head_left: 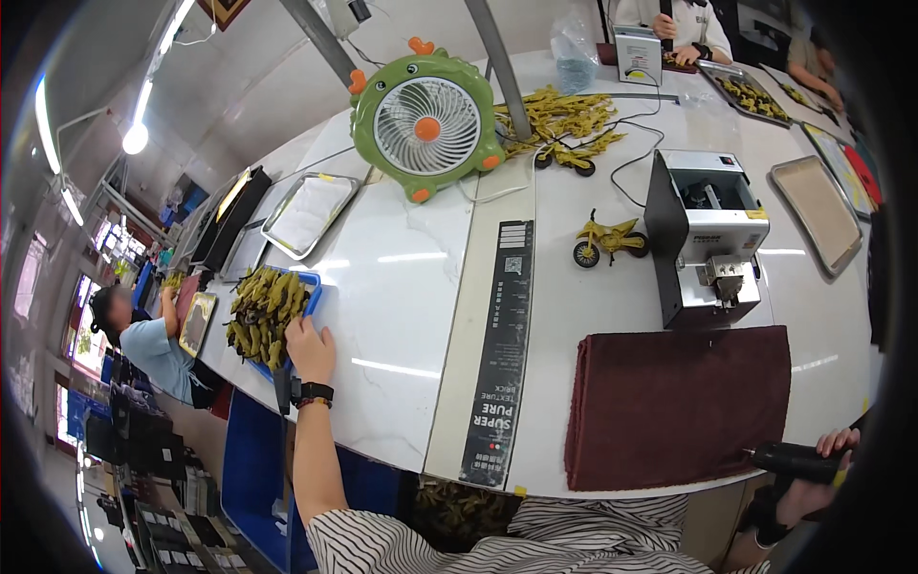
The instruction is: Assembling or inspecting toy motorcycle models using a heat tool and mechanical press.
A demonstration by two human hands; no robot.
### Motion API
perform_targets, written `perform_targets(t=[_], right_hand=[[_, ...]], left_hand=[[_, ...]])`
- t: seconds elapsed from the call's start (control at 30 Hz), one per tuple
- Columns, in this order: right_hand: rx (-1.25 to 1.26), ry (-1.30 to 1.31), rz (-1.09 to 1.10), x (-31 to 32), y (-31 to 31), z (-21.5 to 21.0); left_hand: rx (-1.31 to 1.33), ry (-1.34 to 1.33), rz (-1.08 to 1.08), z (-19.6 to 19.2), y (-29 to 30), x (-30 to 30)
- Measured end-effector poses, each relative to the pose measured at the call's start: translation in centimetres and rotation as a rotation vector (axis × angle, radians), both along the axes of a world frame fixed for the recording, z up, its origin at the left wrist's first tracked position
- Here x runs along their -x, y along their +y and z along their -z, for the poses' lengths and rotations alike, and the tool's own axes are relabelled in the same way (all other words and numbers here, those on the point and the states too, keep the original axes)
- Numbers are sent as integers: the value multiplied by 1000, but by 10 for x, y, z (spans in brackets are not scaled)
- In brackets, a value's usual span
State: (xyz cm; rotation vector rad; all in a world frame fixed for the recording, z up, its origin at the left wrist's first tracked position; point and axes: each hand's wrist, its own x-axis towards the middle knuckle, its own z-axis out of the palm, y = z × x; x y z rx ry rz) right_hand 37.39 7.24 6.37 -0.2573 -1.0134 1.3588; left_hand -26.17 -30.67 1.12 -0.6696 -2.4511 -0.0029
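At nine o'clock on the white desk (402, 316), the left hand (311, 350) rests on the edge of a blue tray (308, 297) full of yellow-green plastic parts (263, 311); its fingers are bent over the rim, and I cannot tell if they hold a part. At four o'clock, the right hand (822, 459) is closed around a black electric screwdriver (798, 461), just beside a dark red cloth (679, 402). At one o'clock from the cloth stands a grey machine (708, 239), with a small yellow toy motorcycle (607, 241) near it
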Motion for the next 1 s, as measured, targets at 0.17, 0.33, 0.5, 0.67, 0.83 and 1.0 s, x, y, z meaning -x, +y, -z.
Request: perform_targets(t=[0.17,0.33,0.5,0.67,0.83,1.0], right_hand=[[-30,57,-21,-2,-10,-10],[4,32,15,-2,-9,-2],[-12,25,-6,2,-9,-2],[21,36,24,-3,-7,-1],[41,29,40,-2,-6,0],[38,44,39,1,-4,0]], left_hand=[[-136,-40,-292,9,1,-6],[-90,-55,-413,-4,7,-17],[-84,-137,-121,-4,56,-67],[-104,-282,135,-23,119,-165],[-5,-440,386,-34,153,-233],[-7,-505,456,-36,169,-268]])
